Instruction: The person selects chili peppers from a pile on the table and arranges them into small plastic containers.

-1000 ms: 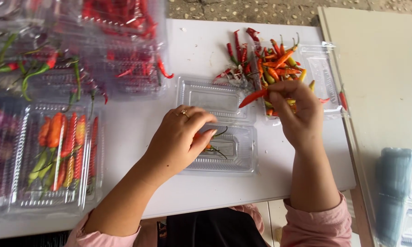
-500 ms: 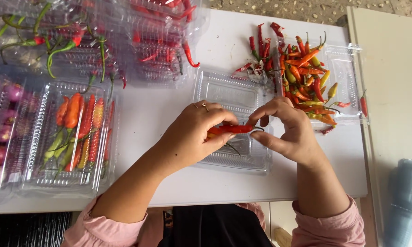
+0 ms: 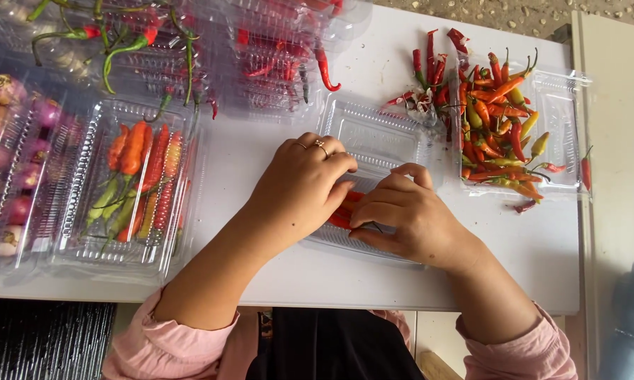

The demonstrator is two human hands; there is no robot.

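Where the 2 hands meet over the white table (image 3: 282,274), a few red chillies (image 3: 343,210) are pressed into the lower half of an open clear clamshell box (image 3: 380,141). The left hand (image 3: 299,186), with 2 rings on its fingers, is laid palm down on the chillies, its fingers bent together over them. The right hand (image 3: 412,218) is set just beside it, fingertips touching the same chillies; whether they are pinched or only pushed down cannot be told, since most of their length is hidden under both hands. The box's lid lies flat behind the hands. To the right, a clear tray (image 3: 567,112) heaped with loose red, orange and green chillies (image 3: 496,130) is seen. To the left, a filled clamshell box (image 3: 85,239) of chillies is placed, and closed packs (image 3: 268,63) are stacked beyond it.
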